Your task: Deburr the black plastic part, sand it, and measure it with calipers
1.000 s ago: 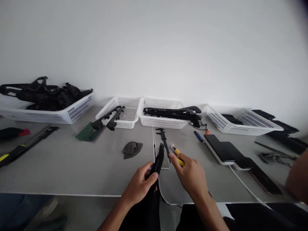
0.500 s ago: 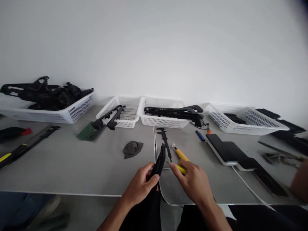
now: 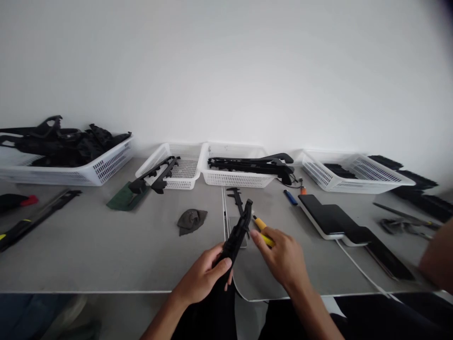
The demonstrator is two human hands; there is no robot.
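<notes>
My left hand point(image 3: 203, 276) is closed round a long black plastic part point(image 3: 238, 233) that rises from my lap and leans over the table's front edge, its tip pointing up and to the right. My right hand point(image 3: 283, 257) is closed on a yellow-handled tool point(image 3: 264, 229) whose tip sits close to the upper end of the black part. A black caliper point(image 3: 236, 198) lies on the table just beyond both hands.
Several white baskets point(image 3: 233, 177) holding black parts line the wall. A grey rag point(image 3: 191, 219), a green cloth point(image 3: 122, 198), a blue lighter point(image 3: 290, 197) and a dark device on a white base point(image 3: 331, 219) lie on the grey table point(image 3: 106, 245). Another person's arm point(image 3: 437, 257) shows at the right edge.
The black part has tilted, its tip swinging up and to the right toward the yellow tool. My right hand has shifted slightly with the tool.
</notes>
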